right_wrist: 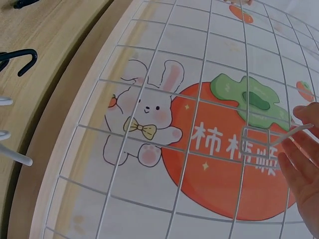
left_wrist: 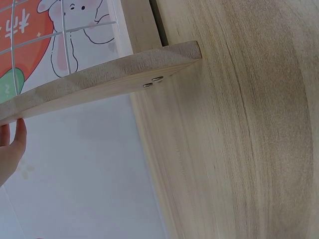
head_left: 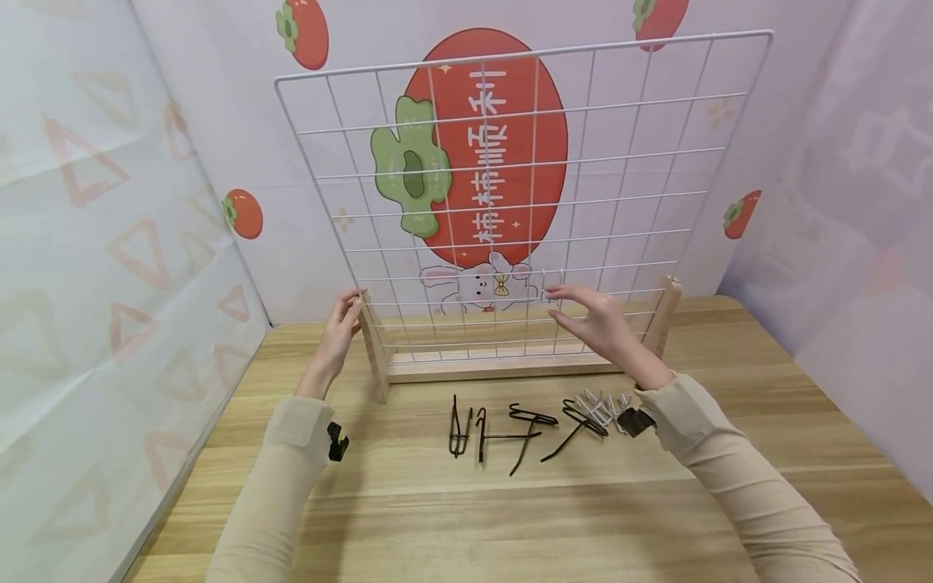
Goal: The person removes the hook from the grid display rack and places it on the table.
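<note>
A white wire grid panel [head_left: 510, 166] stands upright in a wooden stand [head_left: 503, 370]. My left hand [head_left: 340, 330] holds the top of the stand's left upright; in the left wrist view its fingertips [left_wrist: 20, 127] meet the post's outer face. On the lower right part of the grid sits a white wire hook [right_wrist: 256, 142], its prong sticking out toward me. Around that prong my right hand [head_left: 594, 318] has thumb and fingers spread, with a gap between them. The right wrist view shows the prong's end between thumb and fingers.
Several black wire hooks [head_left: 481, 437] lie in a row on the wooden table [head_left: 466, 526] before the stand. Beside them, near my right wrist, is a small pile of white hooks [head_left: 598, 409]. A printed backdrop [head_left: 240, 275] hangs behind the grid.
</note>
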`<state>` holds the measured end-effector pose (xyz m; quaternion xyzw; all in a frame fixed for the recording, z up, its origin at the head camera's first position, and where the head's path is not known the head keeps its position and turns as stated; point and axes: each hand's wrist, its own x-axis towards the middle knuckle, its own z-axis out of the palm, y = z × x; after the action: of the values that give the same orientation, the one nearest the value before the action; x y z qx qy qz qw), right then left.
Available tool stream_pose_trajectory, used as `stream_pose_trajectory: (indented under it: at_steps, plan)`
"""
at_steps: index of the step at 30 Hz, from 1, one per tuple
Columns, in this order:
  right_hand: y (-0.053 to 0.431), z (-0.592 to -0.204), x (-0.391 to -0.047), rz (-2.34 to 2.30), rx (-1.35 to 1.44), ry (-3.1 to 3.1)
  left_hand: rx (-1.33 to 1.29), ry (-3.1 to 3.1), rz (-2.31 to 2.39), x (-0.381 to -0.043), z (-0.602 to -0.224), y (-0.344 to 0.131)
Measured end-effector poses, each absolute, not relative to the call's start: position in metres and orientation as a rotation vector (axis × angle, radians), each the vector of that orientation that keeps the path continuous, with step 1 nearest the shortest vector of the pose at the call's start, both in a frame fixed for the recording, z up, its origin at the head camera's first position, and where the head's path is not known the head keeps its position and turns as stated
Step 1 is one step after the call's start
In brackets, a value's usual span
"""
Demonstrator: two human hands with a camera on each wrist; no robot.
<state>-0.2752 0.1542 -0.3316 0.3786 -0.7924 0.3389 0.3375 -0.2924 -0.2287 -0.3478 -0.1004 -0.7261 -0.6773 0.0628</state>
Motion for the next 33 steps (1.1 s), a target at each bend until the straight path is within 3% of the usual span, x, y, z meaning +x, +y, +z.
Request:
stream_pose_trajectory:
  at_steps: [33]
  plan:
    - [0.149,-0.329,-0.279,0.843,0.972,-2.009,-0.327,-2.172,-2.026,-0.307,-0.365,-0.238]
